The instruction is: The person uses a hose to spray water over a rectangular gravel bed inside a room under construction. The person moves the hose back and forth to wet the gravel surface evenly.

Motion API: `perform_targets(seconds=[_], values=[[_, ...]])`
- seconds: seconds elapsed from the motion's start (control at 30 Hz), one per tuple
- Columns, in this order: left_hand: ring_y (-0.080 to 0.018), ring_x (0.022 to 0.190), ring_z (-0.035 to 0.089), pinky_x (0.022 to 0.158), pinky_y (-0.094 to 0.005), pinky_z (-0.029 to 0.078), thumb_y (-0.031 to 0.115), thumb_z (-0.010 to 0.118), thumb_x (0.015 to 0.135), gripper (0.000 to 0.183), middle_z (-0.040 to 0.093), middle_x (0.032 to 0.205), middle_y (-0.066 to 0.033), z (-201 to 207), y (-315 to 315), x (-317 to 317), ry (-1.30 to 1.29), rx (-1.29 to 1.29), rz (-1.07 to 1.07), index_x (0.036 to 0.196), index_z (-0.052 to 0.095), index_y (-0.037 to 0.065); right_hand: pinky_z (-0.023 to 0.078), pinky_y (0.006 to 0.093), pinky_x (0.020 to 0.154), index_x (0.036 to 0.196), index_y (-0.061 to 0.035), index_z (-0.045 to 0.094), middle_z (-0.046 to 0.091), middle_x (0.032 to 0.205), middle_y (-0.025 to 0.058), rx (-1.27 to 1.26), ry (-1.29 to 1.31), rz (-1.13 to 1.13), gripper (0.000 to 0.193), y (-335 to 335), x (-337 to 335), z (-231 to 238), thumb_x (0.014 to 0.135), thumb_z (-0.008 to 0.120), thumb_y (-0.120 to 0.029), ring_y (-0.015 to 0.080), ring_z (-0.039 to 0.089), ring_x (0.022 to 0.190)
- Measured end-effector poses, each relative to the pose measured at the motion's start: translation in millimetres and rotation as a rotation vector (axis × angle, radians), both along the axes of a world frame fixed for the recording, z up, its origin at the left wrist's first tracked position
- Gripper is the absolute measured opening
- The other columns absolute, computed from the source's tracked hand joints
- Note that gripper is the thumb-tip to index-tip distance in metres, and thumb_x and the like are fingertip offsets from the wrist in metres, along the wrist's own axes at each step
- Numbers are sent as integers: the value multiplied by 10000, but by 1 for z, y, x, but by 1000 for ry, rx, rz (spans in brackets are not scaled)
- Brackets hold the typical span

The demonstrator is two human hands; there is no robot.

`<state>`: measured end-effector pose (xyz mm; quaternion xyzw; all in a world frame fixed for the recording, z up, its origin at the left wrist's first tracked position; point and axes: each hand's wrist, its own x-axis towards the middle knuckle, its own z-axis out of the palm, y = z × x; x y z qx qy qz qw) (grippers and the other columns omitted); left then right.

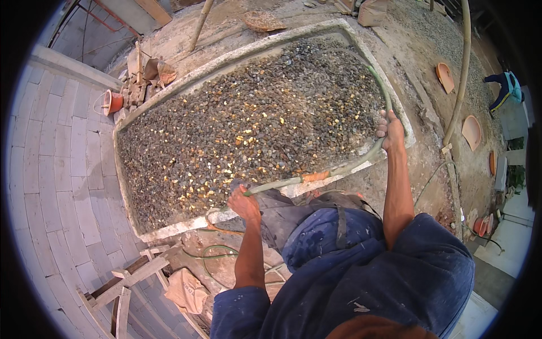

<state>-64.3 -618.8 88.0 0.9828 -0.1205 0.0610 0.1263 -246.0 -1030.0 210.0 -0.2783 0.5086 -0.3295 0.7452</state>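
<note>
Outdoors, beside grey blockwork at far left, a worker in dark blue clothing leans at a pale-rimmed trough spread with brown, grey and yellowish pebbles. The left hand, wrapped around a green hose, would do best to steady its trailing length and prevent kinks. Well apart to the right, the right hand is closed on the same hose nearer its end; there, a firm grip and slow, even sweeps should spread what appears to be a faint arc of water over the stones. Left to right, the hose runs along the trough's near side, dusty and greyish, with an orange wrapping around its middle, then curves through the right hand to a greener tip above the right side of the trough. Another person stands at far right.
</note>
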Motion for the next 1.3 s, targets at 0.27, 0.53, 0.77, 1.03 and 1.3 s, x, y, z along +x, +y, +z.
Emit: perform_targets(seconds=[0.27, 0.53, 0.77, 1.03, 1.3], values=[[-354, 814, 558, 753, -470, 399, 234, 493, 943, 293, 635, 791, -172, -4, -4, 1, 11, -33, 11, 839, 651, 10, 337, 208, 419, 1088, -97, 472, 456, 709, -8, -89, -101, -42, 205, 3, 4, -8, 1000, 413, -273, 65, 386, 518], [-363, 781, 556, 734, -476, 400, 212, 515, 933, 271, 626, 759, -178, 0, -11, 2, -24, -70, 7, 819, 641, 1, 342, 214, 410, 1056, -117, 429, 452, 718, -4, -86, -217, -82, 118, -2, 8, -10, 1004, 382, -212, 69, 384, 518], [-359, 771, 553, 737, -474, 396, 211, 503, 937, 290, 617, 746, -179, -10, -12, 7, -5, -34, 14, 772, 612, -1, 352, 219, 406, 1086, -119, 372, 460, 727, 4, -83, -273, -106, 117, -3, 13, -11, 1003, 380, -200, 77, 403, 530], [-351, 787, 558, 774, -452, 398, 223, 490, 938, 306, 619, 757, -177, -5, -11, 5, -7, -101, 22, 779, 622, -3, 341, 212, 408, 1071, -122, 412, 443, 727, -6, -73, -242, -113, 127, 3, 19, -8, 1008, 385, -229, 66, 385, 531], [-350, 800, 553, 766, -458, 388, 238, 471, 951, 338, 605, 760, -169, -6, -12, 2, -2, -84, 37, 742, 598, 5, 333, 207, 409, 1144, -128, 457, 426, 697, -11, -19, -257, -67, 209, 1, 24, -11, 1007, 402, -276, 63, 375, 510]])
